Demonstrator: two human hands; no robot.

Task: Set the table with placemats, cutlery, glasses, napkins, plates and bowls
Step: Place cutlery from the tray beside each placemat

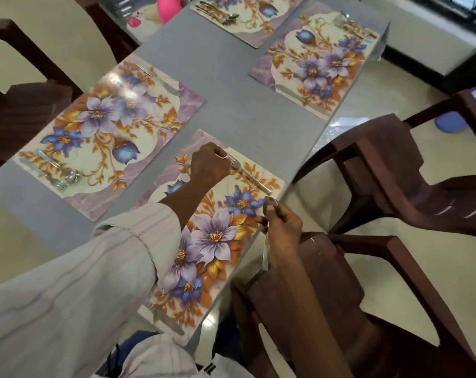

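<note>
We set the fork [252, 177] on the near placemat [220, 236]
Our left hand [209, 165] pinches its neck; it looks like light, stiff, slick steel, probably steadier held mid-handle. Our right hand [282, 227] pinches a thin shiny piece [266, 253].

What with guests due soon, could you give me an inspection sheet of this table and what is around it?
Surface: grey table, four floral placemats laid.
Job's things: fork held at the far end of the near placemat; knife at its near end; cutlery on the other three; no glasses, napkins, plates or bowls seen.
Clutter: pink object at the far end.
Hands: left hand grips the fork in its fingers; right hand pinches a thin shiny piece, unclear what.
Cables: nothing seen.
Surroundings: brown chairs, pale tiled floor.
</note>
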